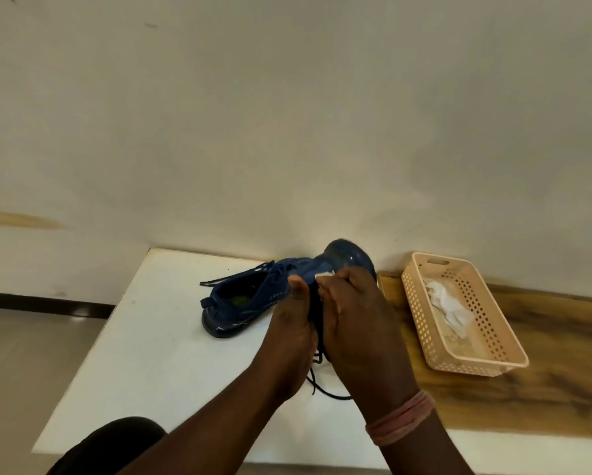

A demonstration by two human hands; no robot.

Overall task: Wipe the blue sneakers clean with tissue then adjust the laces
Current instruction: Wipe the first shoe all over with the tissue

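Nearest the camera: dark clothing [116,443] at the lower edge, and a band of pink threads [402,421] round the right wrist. Both forearms reach over the white tabletop [133,354]. Left hand [294,337] grips the held sneaker [347,257] from its left side, thumb up, fingers wrapped behind and hidden; judged as steadying the shoe so it resists the wiping pressure. Right hand [356,323] has its fingers curled onto a small wad of tissue [324,276], pressed to the shoe just below the toe; only a white corner shows. Shoe is raised off the tabletop, toe tipped up and away, which turns that area toward the wiping hand. Dark laces [317,382] hang loose beneath the hands, ends trailing on the tabletop. Toe is dark blue and glossy. Beyond the left hand: second sneaker [246,298] lies on the tabletop, blue knit upper, laces slack, greenish insole visible. Right, on a wood-grain surface [544,389]: peach perforated basket [493,358] holding crumpled white tissues [448,303], likely supply or discards; cannot tell which. Farthest: plain wall [287,114].
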